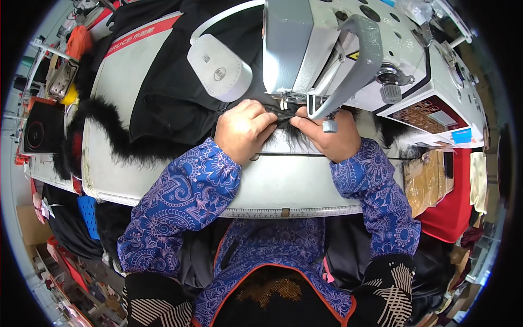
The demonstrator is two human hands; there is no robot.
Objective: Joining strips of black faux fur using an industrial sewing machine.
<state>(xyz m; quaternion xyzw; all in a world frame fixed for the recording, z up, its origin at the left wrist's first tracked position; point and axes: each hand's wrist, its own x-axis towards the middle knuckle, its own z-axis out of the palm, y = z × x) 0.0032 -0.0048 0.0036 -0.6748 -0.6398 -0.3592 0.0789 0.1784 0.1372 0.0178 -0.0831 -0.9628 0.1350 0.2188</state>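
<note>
A white industrial sewing machine (348,49) stands over a grey-white table (294,185). Under its needle area lies black fabric edged with black fur trim (280,114). My left hand (242,129) pinches that fabric just left of the presser foot, fingers closed on it. Just right of the foot, my right hand (329,139) presses and grips the same furry edge, partly under the machine's grey guard arm (362,54). Both forearms wear blue patterned sleeves.
A long black fur strip (106,122) trails off to the left across the table over a heap of black cloth (174,98). A white padded lamp head (220,68) hangs above the cloth. The machine's control panel (430,117) is at right. Red fabric (455,212) hangs at right.
</note>
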